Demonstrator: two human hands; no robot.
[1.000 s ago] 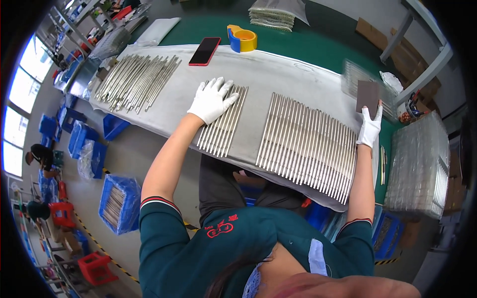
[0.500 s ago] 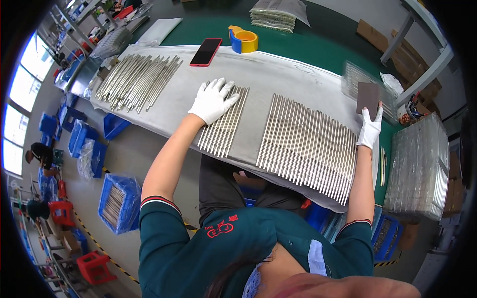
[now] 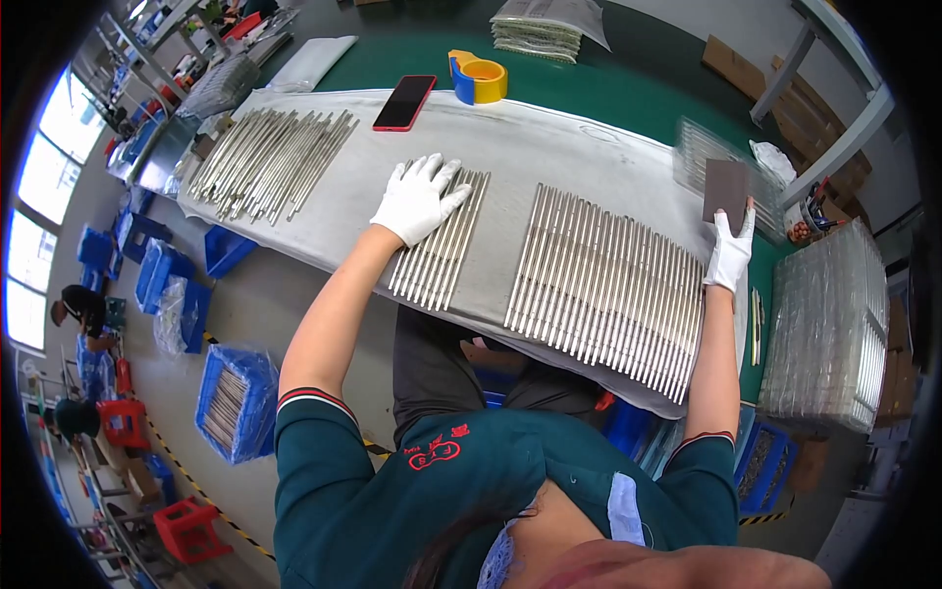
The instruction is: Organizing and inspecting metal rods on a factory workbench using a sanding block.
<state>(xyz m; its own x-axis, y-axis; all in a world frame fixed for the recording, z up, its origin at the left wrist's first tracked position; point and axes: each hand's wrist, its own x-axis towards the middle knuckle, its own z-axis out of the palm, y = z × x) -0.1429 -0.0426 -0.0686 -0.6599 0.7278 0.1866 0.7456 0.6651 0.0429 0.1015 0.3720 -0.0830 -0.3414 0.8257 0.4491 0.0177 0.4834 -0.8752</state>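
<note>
- Rods point(image 3: 603, 290) lie side by side in a long row at the near edge of the cloth point(image 3: 334, 211), right of centre; the single layer probably leaves each one exposed and easy to count.
- Just left of that row, a smaller set point(image 3: 442, 255) lies at a similar slant, a strip of bare cloth between the two, perhaps to tell one batch from the other.
- The left hand point(image 3: 417, 201), in a white glove, rests palm down across the upper part of the smaller set, fingers spread and clenching nothing, a pose that would steady several rods at once. How hard it presses cannot be told.
- Past the row's right end, the right hand point(image 3: 729, 257) grasps a dark sheet point(image 3: 724, 187) by its lower edge, some fingertips bare of the glove, which may give a surer pinch. The sheet is apart from the rods.
- At the cloth's left end, a looser heap point(image 3: 275, 162) lies with ragged ends, well apart from the ordered sets.
- Farther back, a phone point(image 3: 404, 103) and tape point(image 3: 491, 93) sit beyond the rods, seemingly clear of the working space.
</note>
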